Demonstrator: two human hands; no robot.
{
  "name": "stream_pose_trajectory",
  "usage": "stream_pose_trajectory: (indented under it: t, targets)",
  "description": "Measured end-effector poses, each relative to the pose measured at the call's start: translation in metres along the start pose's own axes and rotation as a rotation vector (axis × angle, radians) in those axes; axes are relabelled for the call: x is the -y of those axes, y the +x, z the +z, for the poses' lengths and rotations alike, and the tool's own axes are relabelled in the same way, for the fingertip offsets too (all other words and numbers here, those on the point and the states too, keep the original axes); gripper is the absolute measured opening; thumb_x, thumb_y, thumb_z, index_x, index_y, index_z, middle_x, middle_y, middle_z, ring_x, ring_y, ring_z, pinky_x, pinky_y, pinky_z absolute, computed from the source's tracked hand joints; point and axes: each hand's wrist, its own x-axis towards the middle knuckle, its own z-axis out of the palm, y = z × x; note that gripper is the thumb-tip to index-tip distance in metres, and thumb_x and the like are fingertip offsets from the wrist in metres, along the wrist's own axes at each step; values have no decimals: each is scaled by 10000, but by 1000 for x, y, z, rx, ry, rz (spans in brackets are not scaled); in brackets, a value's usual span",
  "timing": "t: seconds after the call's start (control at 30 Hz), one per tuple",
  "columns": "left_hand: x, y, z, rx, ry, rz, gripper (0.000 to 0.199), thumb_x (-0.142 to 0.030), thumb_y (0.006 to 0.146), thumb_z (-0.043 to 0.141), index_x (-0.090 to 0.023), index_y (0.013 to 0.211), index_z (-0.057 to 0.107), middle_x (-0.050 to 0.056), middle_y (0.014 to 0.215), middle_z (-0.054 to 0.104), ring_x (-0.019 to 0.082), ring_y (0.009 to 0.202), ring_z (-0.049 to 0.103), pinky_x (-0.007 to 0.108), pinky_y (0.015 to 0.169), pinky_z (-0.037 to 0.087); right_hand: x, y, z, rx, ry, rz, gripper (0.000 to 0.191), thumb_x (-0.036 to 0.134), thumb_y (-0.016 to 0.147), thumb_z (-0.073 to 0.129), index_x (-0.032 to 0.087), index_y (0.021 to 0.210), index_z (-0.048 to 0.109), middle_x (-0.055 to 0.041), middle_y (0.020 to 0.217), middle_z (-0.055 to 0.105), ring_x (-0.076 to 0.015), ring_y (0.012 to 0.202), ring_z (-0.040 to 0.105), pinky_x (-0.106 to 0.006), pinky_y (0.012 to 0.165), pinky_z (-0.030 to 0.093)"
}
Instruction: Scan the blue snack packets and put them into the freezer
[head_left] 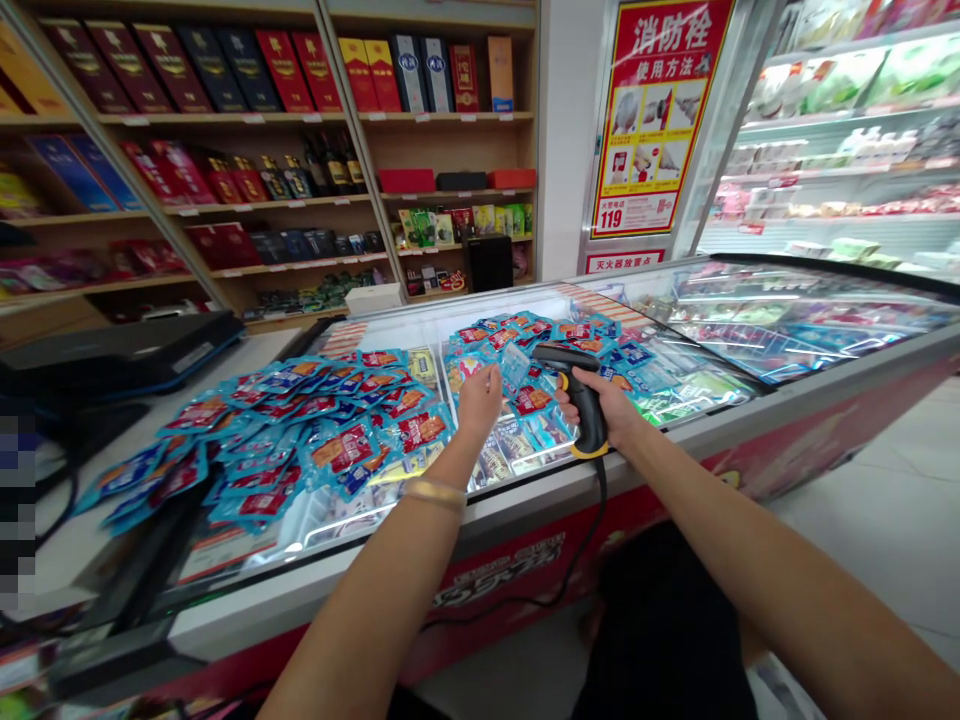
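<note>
Bare forearms rise from the bottom edge. At centre, the right hand grips a barcode scanner by its handle, so its head likely faces the blue packet in the closed left hand. Similar packets lie heaped centre-left, the chest freezer's glass top seemingly serving as counter.

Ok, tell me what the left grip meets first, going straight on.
Beyond its own packet, the left grip would probably meet the packet pile ahead on the freezer; depth is unclear.
</note>
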Motion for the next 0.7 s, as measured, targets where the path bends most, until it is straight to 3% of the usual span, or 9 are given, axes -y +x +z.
stream_pose_trajectory:
  t: [0.53,0.7]
  targets:
    - [-3,-2,-3,19,165,81,354,-333,944,412,-207,667,593,-34,513,413,135,501,451,254,573,425,-1,1,-1,-5,-36,8,198,373,809,649,188,806,580,12,636,555,-91,461,466,-200,410,413]
    - [-12,-3,-8,12,216,77,338,-297,951,405,-185,796,684,-7,567,555,154,563,551,265,630,467,0,2,-3,-1,-62,33,218,400,822,631,184,805,598,0,611,551,-103,456,465,-210,402,410]
